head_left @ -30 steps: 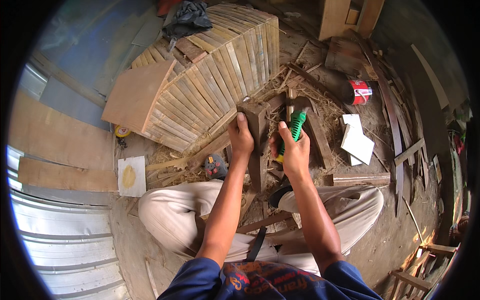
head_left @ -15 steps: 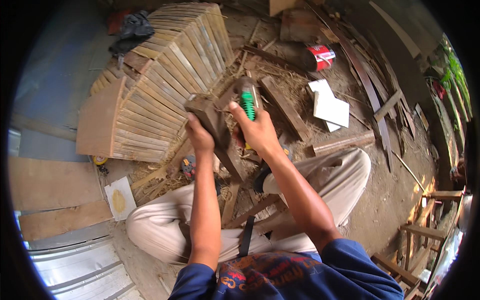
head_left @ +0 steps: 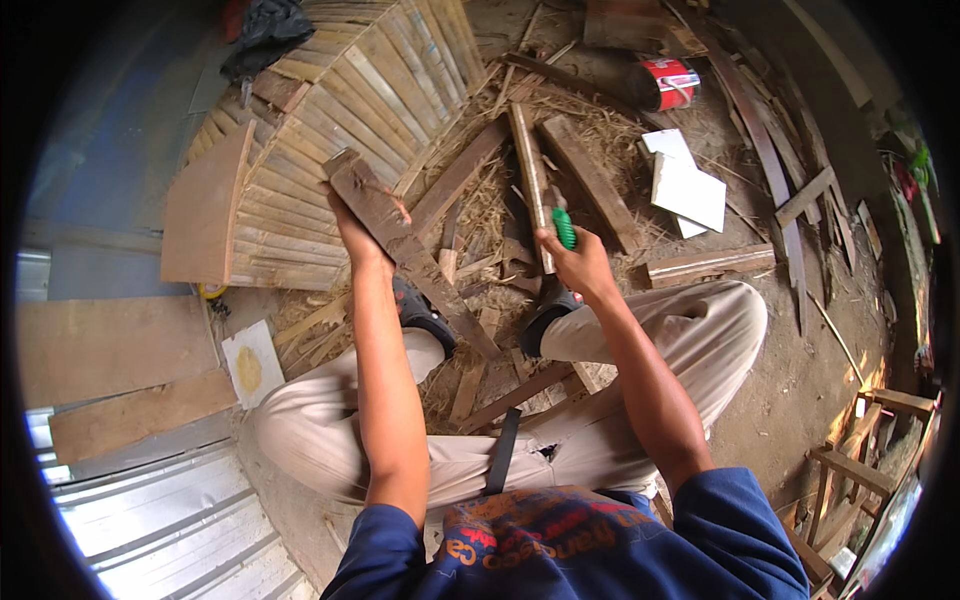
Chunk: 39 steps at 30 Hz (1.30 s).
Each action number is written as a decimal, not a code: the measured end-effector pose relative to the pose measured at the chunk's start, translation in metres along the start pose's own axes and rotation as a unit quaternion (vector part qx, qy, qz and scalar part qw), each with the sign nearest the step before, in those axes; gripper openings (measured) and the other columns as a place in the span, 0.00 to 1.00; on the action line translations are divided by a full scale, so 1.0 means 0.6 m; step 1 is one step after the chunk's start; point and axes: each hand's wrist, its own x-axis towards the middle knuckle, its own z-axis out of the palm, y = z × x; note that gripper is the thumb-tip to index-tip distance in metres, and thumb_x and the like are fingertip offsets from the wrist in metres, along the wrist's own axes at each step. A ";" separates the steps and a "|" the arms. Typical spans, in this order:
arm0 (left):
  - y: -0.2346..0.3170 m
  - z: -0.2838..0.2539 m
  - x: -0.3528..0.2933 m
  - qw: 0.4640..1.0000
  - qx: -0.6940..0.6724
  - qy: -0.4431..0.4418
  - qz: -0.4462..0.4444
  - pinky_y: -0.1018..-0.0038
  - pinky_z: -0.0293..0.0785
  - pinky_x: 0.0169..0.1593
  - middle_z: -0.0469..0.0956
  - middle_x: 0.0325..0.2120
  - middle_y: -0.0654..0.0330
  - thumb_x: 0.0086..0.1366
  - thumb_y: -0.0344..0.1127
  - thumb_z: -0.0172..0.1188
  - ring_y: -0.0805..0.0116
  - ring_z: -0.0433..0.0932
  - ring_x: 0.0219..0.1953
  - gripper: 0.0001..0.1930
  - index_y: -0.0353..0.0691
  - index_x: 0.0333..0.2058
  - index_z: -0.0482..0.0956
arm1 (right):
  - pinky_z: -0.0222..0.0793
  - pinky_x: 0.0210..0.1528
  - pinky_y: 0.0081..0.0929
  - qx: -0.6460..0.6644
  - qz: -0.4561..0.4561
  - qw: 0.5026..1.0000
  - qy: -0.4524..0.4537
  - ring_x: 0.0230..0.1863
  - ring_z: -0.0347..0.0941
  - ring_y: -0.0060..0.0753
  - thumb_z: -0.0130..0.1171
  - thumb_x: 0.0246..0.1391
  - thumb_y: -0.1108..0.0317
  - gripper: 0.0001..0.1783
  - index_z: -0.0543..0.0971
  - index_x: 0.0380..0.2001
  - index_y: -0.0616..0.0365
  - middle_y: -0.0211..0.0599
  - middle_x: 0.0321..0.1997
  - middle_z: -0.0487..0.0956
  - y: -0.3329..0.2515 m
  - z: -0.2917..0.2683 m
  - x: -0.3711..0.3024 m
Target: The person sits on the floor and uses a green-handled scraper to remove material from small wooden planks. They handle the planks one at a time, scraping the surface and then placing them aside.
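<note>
1. Obscured parts: The plank covers most of the fingers of the left hand point(head_left: 353, 236). The right hand point(head_left: 585, 266) covers the lower part of the green ribbed tool handle point(head_left: 564, 229); the tool's working end cannot be made out.
2. Plank orientation: The long axis of the dark brown, rough wooden plank point(head_left: 416, 256) runs diagonally. Its far end points forward and left, past the left hand; its near end points back and right, between the two black shoes point(head_left: 428, 316). Whether the near end touches the ground cannot be told.
3. Handle orientation: The visible part points forward from the right hand.
4. Plank position: The left hand grips the plank by its left side, near the far end. The plank lies left of the right hand, well apart from it.
5. Right hand: Closed around the handle, just right of a narrow pale-edged wooden strip point(head_left: 530, 180).
</note>
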 end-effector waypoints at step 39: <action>-0.338 -0.170 0.172 0.846 0.421 0.153 -0.289 0.57 0.68 0.56 0.77 0.48 0.38 0.62 0.70 0.55 0.45 0.75 0.52 0.41 0.28 0.46 0.78 | 0.61 0.15 0.30 -0.075 0.117 0.985 -0.102 0.12 0.69 0.27 0.64 0.57 0.47 0.31 0.71 0.13 0.62 0.32 0.10 0.70 0.156 0.080 0.092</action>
